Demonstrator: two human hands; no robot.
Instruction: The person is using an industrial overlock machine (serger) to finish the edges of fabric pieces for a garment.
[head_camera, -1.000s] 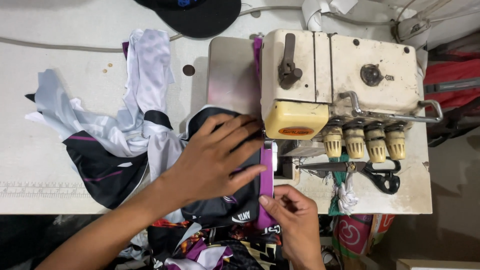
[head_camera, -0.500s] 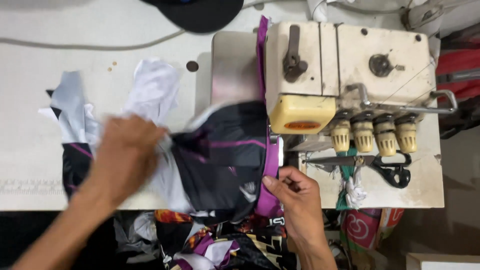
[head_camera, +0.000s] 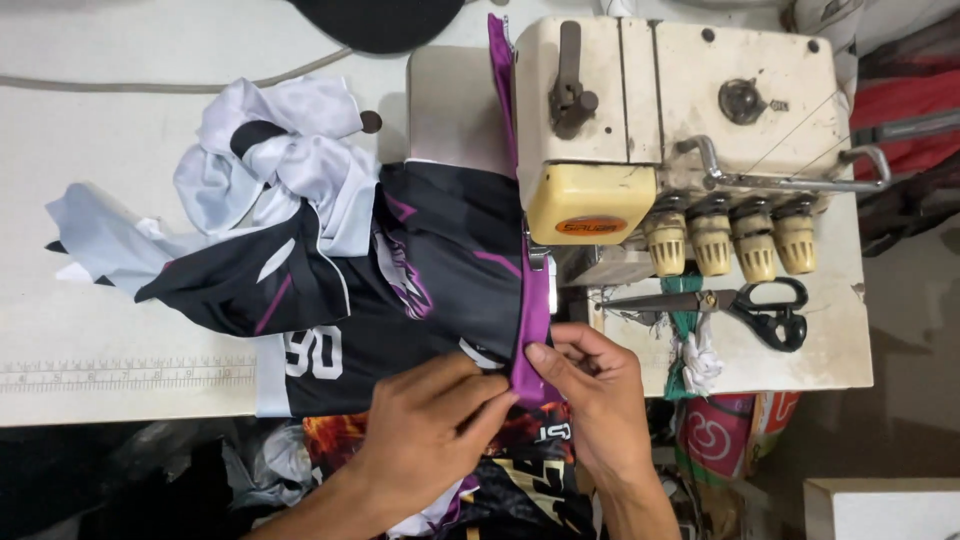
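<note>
Here both hands' fingers (head_camera: 545, 360) pinch the purple strip (head_camera: 533, 300), running lengthwise toward the machine (head_camera: 640, 130).

A small oval label (head_camera: 589, 227), orange with dark lettering, sits on the yellowed front cover of the sewing machine (head_camera: 640, 120), above and just right of the fingertips (head_camera: 536, 355) that pinch the purple strip (head_camera: 532, 310). A printed ruler strip (head_camera: 120, 375), pale with fine dark marks, runs along the table's near edge, well to the left of the fingers. Below the table edge, lower right of the fingers, hangs a red package or bag (head_camera: 715, 435) with white round markings; its full shape is hidden. A pale box corner (head_camera: 880, 510) shows at the bottom right, far from the fingers.
</note>
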